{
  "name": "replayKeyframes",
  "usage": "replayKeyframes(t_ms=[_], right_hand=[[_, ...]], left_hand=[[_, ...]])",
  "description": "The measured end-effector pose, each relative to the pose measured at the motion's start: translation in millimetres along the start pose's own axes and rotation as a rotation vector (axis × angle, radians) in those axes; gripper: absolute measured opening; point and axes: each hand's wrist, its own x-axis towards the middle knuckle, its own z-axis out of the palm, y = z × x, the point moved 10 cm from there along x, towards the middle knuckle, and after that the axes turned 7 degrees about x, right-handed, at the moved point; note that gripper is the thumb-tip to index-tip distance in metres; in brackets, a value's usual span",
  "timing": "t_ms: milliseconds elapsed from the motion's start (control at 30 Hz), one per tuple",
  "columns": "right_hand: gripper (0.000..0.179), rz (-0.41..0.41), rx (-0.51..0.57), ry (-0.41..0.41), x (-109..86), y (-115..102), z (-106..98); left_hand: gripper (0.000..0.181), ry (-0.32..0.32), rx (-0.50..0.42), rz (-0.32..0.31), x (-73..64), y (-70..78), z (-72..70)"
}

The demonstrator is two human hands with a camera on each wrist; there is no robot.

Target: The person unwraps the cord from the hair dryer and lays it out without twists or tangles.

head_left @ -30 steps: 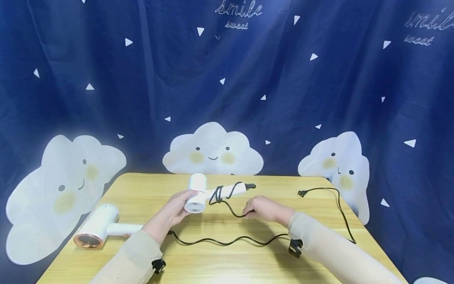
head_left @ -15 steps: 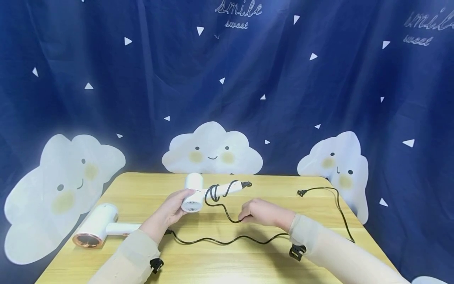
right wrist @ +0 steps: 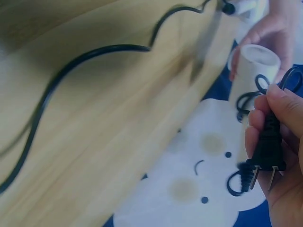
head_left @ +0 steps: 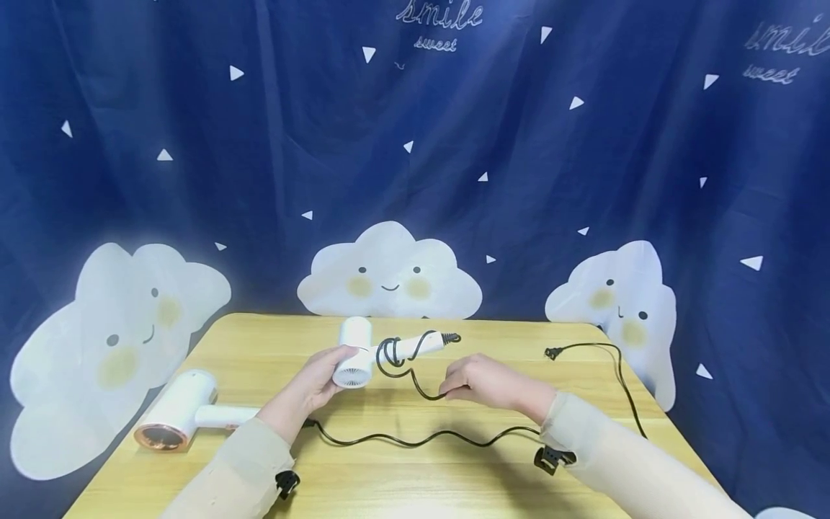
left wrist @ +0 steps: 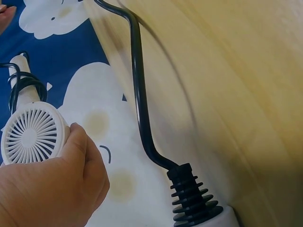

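Left grip [head_left: 319, 378] clamps the small dryer [head_left: 361, 362]; right grip [head_left: 485, 380], near its handle [head_left: 429, 344], pinches the plug [right wrist: 268, 149]; coils [left wrist: 23, 84] should be worked singly.

Bare left hand [head_left: 319, 378] and bare right hand [head_left: 486, 380] of a person, held apart before the body. The left forearm [head_left: 236, 465], in a pale beige fabric sleeve, slants up and rightward; the right forearm [head_left: 629, 454], likewise sleeved, slants up and leftward. The left hand grips. In the right hand, the thumb [right wrist: 285, 101] presses toward curled fingers [right wrist: 256, 119].
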Motion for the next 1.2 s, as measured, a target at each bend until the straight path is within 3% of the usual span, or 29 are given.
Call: replayKeyframes(t_ms=[300,567,867,1200], right_hand=[[0.012,-0.062,-0.001,0.099,-0.8,-14.7,-29.9],[0.013,-0.017,0.06,0.132,0.6,-11.3,-43.2],[0.015,-0.007,0.052,0.178,5.4,-16.8,-59.0],[0.018,-0.039,0.05,0.306,4.2,-13.4,-78.3]], left_hand=[[0.061,-0.01,-0.012,0.004,1.5,1.5,2.5],[0.06,0.006,-0.004,-0.008,3.2,0.4,0.9],[0.06,-0.016,0.002,-0.004,-1.4,0.6,4.6],[0.06,-0.014,0.003,-0.005,-1.8,-1.1,4.6]])
